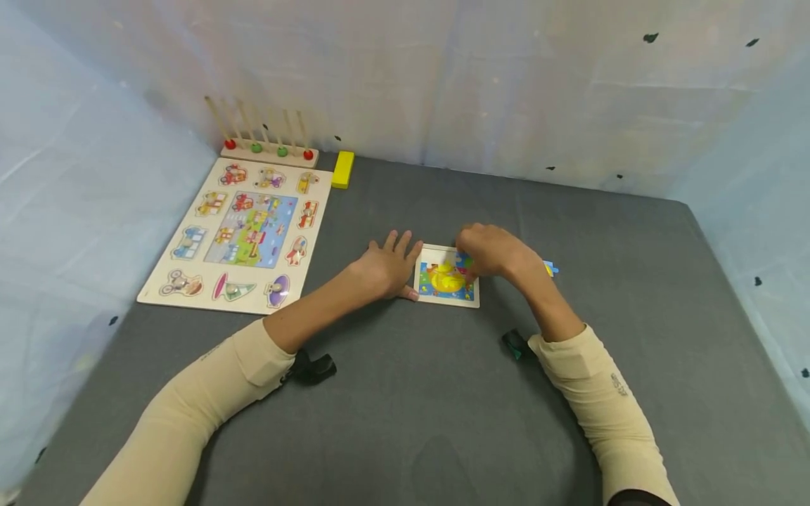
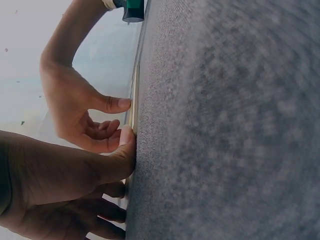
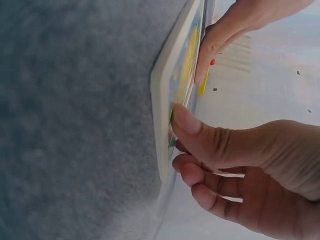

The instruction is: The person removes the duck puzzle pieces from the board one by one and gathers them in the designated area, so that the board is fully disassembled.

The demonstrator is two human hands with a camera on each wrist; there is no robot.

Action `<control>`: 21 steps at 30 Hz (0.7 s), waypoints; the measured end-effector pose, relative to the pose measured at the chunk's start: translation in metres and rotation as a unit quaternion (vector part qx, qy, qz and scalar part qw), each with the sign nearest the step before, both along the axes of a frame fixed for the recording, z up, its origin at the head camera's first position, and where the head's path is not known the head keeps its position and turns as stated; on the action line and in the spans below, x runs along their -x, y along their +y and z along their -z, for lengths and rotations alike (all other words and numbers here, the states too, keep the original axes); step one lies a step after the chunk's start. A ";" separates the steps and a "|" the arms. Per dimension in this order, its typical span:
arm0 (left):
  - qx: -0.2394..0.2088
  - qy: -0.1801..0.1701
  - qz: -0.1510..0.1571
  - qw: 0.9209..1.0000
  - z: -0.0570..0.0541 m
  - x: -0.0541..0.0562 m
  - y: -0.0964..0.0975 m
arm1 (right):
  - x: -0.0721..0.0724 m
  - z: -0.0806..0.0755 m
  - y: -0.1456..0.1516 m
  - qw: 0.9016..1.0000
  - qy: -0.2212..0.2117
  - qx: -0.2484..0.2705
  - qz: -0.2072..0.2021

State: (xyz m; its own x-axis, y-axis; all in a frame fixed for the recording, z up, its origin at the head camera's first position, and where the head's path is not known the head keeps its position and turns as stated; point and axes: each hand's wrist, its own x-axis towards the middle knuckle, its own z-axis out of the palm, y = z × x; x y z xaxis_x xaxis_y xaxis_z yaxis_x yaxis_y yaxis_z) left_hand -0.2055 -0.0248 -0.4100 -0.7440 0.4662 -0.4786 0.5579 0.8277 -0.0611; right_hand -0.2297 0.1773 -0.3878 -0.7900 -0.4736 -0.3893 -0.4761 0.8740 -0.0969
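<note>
**Both hands at the small puzzle tray**

The small puzzle tray point(image 1: 438, 253) lies flat on the grey counter point(image 1: 405, 393), between a person's two bare hands. Inside its pale wooden frame, a yellow shape point(image 1: 446, 280) is set among blue, red and green patches, and a pale strip shows along the far side.

At the tray's left edge is the left hand point(image 1: 384, 269), its grip loose: the fingers are spread and straight, and the thumb touches the frame near the near-left corner. At the tray's right side is the right hand point(image 1: 495, 251), with its thumb down on the picture surface and its other fingers curled. Whether that grip pinches a piece cannot be told. A blue and yellow piece point(image 1: 550, 268) lies to the right of the tray, partly hidden by the right wrist.

Well to the left of the tray lies a large peg puzzle board point(image 1: 209, 277) with vehicle and toy shapes around a central picture. Farther off, left of and beyond the tray, stand a peg rack point(image 1: 268, 155) with red and green beads and, nearer, a yellow block point(image 1: 342, 170). Beige sleeves point(image 1: 183, 407) cover both forearms on the tray's near side.
</note>
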 end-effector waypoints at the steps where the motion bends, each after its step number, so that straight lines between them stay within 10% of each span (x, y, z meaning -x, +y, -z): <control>1: 0.000 0.000 0.000 1.000 0.000 0.000 0.000 | 0.000 0.000 0.000 1.000 0.001 0.001 -0.003; 21: -0.002 -0.009 -0.002 1.000 -0.001 0.001 -0.001 | -0.006 0.003 -0.011 0.999 0.037 -0.012 0.002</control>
